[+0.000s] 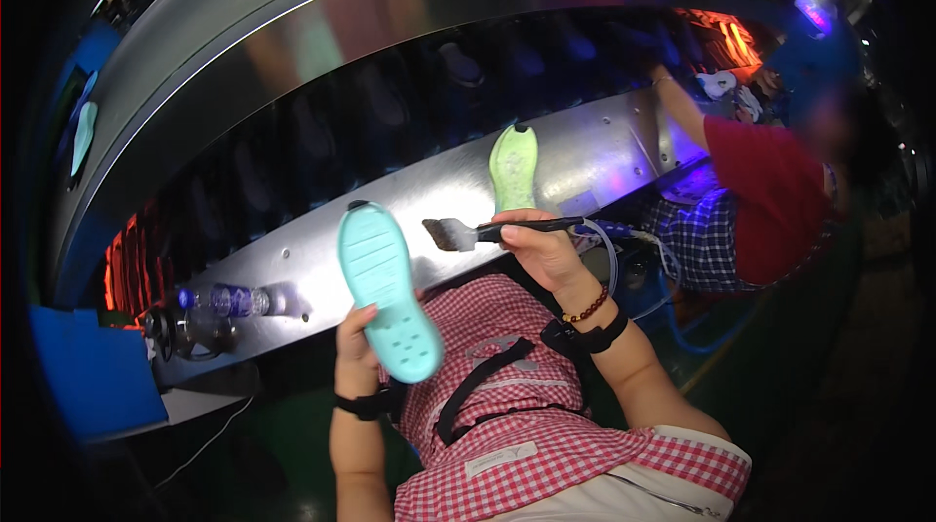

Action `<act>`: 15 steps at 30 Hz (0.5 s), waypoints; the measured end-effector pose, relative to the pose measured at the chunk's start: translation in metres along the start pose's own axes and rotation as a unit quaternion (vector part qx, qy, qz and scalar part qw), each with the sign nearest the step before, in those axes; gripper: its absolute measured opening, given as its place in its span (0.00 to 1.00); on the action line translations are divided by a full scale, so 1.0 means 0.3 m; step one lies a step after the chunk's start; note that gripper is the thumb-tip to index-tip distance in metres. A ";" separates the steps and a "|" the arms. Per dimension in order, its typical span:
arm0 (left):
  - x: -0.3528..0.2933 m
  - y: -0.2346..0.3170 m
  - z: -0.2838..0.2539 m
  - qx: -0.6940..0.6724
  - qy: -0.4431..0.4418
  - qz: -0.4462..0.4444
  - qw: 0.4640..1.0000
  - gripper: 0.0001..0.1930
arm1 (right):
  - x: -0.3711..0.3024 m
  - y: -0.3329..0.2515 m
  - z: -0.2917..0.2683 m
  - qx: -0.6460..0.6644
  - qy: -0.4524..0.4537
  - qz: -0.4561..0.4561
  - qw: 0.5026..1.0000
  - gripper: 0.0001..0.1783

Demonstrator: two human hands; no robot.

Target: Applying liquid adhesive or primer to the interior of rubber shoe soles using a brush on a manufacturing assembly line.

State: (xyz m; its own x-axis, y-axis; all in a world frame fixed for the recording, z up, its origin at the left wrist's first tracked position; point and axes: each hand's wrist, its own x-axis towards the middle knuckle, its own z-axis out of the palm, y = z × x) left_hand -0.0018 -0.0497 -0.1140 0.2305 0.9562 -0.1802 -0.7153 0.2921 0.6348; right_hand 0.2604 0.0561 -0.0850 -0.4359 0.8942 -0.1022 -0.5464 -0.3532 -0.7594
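Note:
My left hand (359, 339) grips a turquoise shoe sole (378, 278) by its lower left edge, its grooved and dimpled face toward me and a dark patch at its top tip. In my right hand (546, 251) is a brush (468, 234) with a black handle, a metal ferrule and dark bristles pointing left toward the sole. A thin hose runs from the handle's end. Brush and sole are apart. Just beyond my right hand a pale green sole (514, 163) rests on the metal ledge, its lower end partly hidden by that hand.
The shiny metal ledge (429, 193) crosses in front of me, with a plastic bottle (224, 302) lying at its left. Beyond is a dark rack of soles (380, 98) with orange-glowing ends. A co-worker in a red shirt (765, 186) sits at the right, one arm reaching over the ledge.

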 end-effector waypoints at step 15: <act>0.062 -0.130 0.143 -0.183 0.061 0.110 0.975 0.41 | 0.119 0.048 0.247 -0.282 -0.103 0.010 0.954 0.12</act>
State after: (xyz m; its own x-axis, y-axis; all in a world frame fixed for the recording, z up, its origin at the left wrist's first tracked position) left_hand 0.0587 -0.0440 -0.1099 -0.0193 0.9848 -0.1728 -0.9310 0.0454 0.3622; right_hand 0.1841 0.0627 -0.0519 -0.6050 0.7954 -0.0356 -0.0907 -0.1132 -0.9894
